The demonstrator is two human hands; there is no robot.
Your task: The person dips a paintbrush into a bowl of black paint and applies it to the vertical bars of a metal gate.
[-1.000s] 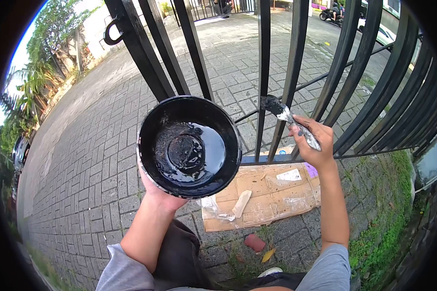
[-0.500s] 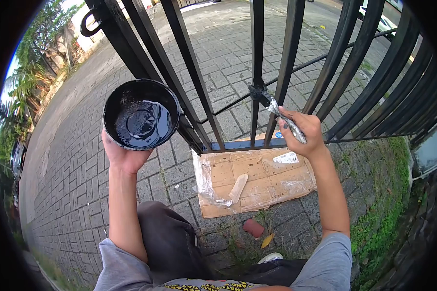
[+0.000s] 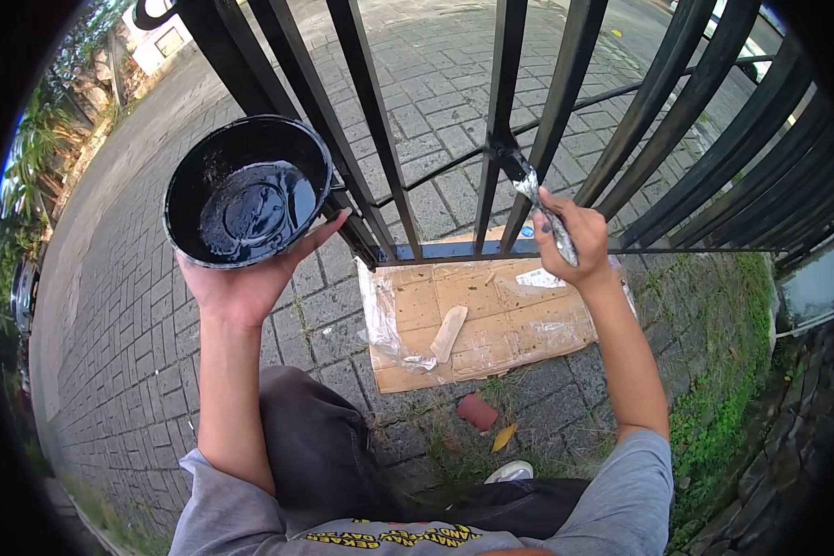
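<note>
The left hand (image 3: pixel 236 287) grasps a black bowl (image 3: pixel 269 139) from beneath, its palm under the base and its fingers reaching up by the right side. Glossy black paint (image 3: pixel 259 218) lies in the bowl, which is held up left of a black metal railing (image 3: pixel 371 102), tilted so its inside shows. The right hand (image 3: pixel 574 236) is closed around the handle of a paint-smeared brush (image 3: pixel 528 185); the dark bristles point far and left and lie against an upright bar (image 3: pixel 507 83), though exact contact is hard to tell.

Below, a flattened cardboard sheet (image 3: pixel 491 329) lies on the grey paving (image 3: pixel 130 306), reaching the foot of the railing. A light brown strip (image 3: pixel 448 334) rests on it. Nearer are a reddish piece (image 3: pixel 476 411), a yellow leaf (image 3: pixel 504 437) and a pale shoe (image 3: pixel 510 473). Grass (image 3: pixel 713 417) grows at right.
</note>
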